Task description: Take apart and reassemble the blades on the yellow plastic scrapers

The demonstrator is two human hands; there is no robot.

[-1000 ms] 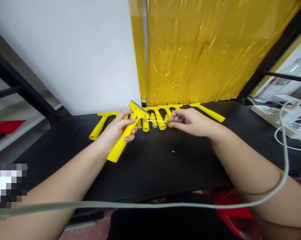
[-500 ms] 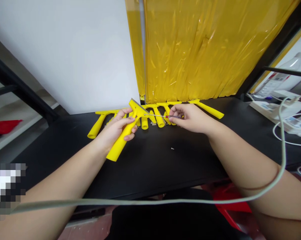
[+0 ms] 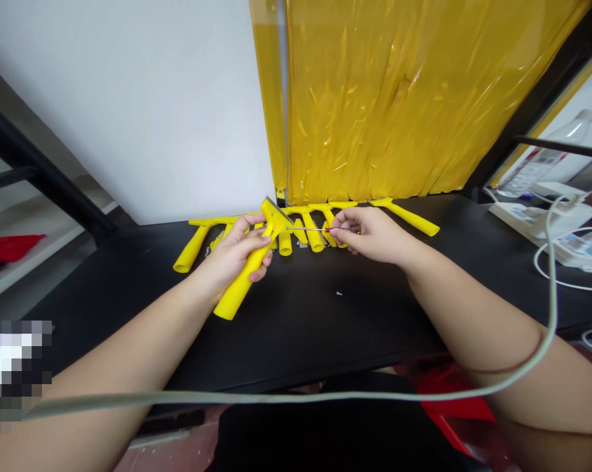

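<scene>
My left hand (image 3: 241, 252) is closed around a yellow scraper (image 3: 237, 288), its hollow handle slanting down to the left and its head with a thin grey blade pointing up. In my right hand (image 3: 367, 233) is a thin screwdriver (image 3: 311, 229), pinched by its reddish handle. The shaft runs left, and its tip, with what looks like a small screw on it, meets or nearly meets the scraper's head. Behind both hands lies a row of similar yellow scrapers (image 3: 316, 239), partly hidden. A small loose screw (image 3: 339, 293) lies on the black table (image 3: 296, 334).
A white panel (image 3: 153, 111) and yellow film (image 3: 364, 98) rise behind the table. At right are white power strips (image 3: 546, 226) with cords and a clear bottle (image 3: 546, 157). A pale cable (image 3: 296, 396) crosses low in front of my arms.
The scraper in my left hand has moved slightly right and turned a little more upright. My right hand stays almost in place, with the screwdriver tip still at the scraper's head.
</scene>
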